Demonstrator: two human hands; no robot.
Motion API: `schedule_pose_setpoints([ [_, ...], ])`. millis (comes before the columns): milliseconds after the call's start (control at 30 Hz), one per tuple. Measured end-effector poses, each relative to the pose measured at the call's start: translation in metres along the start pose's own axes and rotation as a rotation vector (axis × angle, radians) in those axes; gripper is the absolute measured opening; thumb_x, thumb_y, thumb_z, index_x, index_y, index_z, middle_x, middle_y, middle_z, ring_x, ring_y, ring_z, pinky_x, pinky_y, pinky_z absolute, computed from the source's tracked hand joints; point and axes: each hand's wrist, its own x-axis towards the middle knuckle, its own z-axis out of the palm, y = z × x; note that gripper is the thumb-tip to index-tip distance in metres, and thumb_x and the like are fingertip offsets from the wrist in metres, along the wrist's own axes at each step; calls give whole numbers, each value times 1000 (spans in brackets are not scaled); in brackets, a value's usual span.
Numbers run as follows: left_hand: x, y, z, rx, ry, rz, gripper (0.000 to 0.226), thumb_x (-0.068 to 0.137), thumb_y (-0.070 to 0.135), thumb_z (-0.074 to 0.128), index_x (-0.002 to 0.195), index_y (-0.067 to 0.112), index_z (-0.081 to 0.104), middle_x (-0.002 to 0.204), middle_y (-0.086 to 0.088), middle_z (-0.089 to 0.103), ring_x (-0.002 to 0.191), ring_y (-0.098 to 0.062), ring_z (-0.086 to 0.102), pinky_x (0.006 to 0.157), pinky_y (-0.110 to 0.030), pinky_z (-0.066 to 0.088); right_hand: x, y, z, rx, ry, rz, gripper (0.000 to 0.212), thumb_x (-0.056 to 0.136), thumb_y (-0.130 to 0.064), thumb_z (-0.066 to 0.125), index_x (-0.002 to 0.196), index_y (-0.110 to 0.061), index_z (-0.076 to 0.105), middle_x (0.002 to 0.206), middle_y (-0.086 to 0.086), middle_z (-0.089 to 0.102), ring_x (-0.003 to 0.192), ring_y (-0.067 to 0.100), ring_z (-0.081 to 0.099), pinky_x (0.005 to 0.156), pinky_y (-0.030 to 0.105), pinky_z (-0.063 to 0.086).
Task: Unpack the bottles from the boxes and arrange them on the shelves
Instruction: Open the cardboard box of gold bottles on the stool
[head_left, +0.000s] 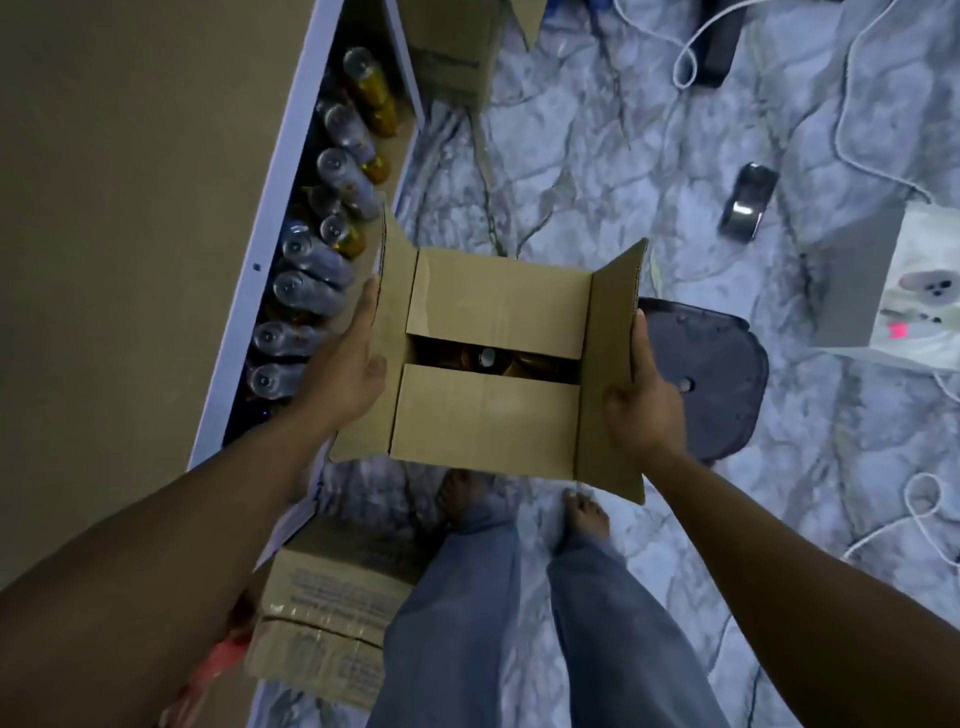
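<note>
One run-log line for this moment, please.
step: box held over floor | left hand: grips left side | right hand: grips right side | top: half open, bottle inside | shelf: bottles in row

Both hands, left hand (349, 364) and right hand (641, 400), grip box (488, 410) sides above floor; bottles (311, 270) line shelf (270, 218).

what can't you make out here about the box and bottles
Head view only.
Bottle count in the held box: inner flaps cover all but one cap.
Fingers of the left hand and right hand: behind the box's side flaps.
Labels on the shelf bottles: too dark, blurred.
The far box: cut by the top edge.
</note>
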Motion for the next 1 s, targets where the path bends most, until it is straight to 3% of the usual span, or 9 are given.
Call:
schedule_pose_setpoints([
  [167,40,-9,17,76,5,32,92,98,15,54,161,36,-9,69,-15,57,52,-26,49,45,-29,26,25,4,29,10,38,32,102,82,1,47,160,-42,-2,65,11,57,51,34,49,46,46,46],
  [300,62,-19,34,71,29,45,93,98,16,54,159,40,-11,97,-28,64,66,-36,58,56,-40,49,39,9,46,-3,73,42,101,81,2,48,161,-38,0,68,10,59,52,34,50,48,44,49],
  [433,76,-27,48,32,24,45,93,97,15,55,160,40,-9,80,-26,61,65,-39,59,59,-44,53,49,12,60,-11,90,52,101,80,3,48,161,-36,1,68,3,55,50,33,48,46,39,44],
  [533,86,-27,56,43,46,85,92,97,13,57,162,34,-4,120,-38,59,100,-51,61,81,-53,55,53,16,71,-17,101,65,101,81,3,48,161,-37,1,57,4,48,47,29,43,42,31,34],
  [600,89,-29,59,42,50,97,90,97,12,58,163,30,-1,129,-40,54,109,-54,57,89,-55,52,53,20,77,-15,103,78,100,82,3,49,161,-36,1,55,4,47,45,25,41,42,27,27],
  [667,90,-35,60,41,56,111,90,97,14,58,163,30,-2,117,-39,60,96,-51,61,80,-53,54,51,21,79,-11,103,91,100,82,3,49,161,-35,1,55,3,46,45,24,40,43,26,24],
  [767,88,-39,61,79,28,73,91,98,19,57,162,33,-7,74,-22,59,67,-39,60,56,-38,46,47,20,82,-9,113,88,99,82,3,50,162,-31,2,54,0,44,45,23,40,45,26,21],
  [933,82,-40,71,107,45,76,90,99,19,57,162,28,-7,121,-37,59,89,-49,63,67,-47,53,40,23,89,-3,119,95,97,84,3,48,162,-28,0,51,-1,42,44,22,37,46,26,19],
  [1000,80,-42,76,116,63,68,90,99,19,57,162,27,-6,127,-38,57,91,-49,63,68,-46,53,38,27,90,-5,116,95,96,85,3,48,162,-27,-2,51,0,42,44,21,37,45,27,18],
])
